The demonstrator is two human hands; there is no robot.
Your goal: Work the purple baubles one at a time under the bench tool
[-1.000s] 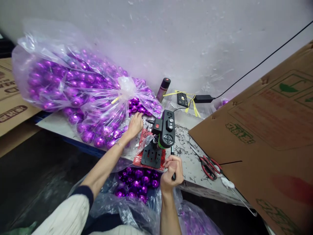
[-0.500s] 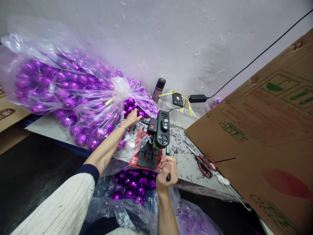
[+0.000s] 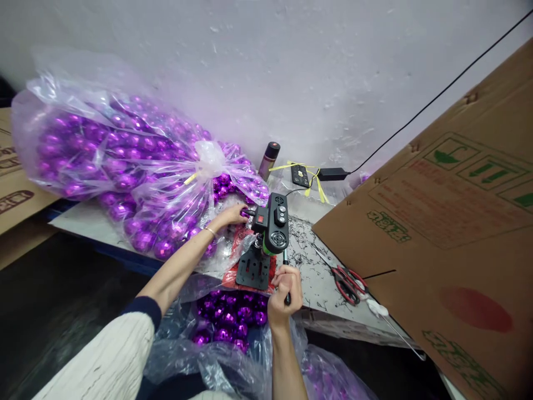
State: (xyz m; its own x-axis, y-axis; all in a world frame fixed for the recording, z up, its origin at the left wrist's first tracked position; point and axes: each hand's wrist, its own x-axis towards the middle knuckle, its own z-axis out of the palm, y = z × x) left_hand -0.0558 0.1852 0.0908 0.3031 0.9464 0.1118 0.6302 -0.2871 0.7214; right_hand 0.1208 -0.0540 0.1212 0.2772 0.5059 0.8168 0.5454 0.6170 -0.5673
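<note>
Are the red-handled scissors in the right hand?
No, the right hand is closed on the lever, while the scissors lie apart from it on the worktop.

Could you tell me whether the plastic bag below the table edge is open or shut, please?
Open: the plastic bag is spread apart, leaving the purple balls inside uncovered.

Baubles (image 3: 225, 334): glossy, faceted, metallic-looking. Bag (image 3: 210, 158) above the baubles: clear, wrinkled plastic. Carton (image 3: 416, 261) right of baubles: matt brown cardboard. Machine (image 3: 278, 222) above baubles: smooth, black.
</note>
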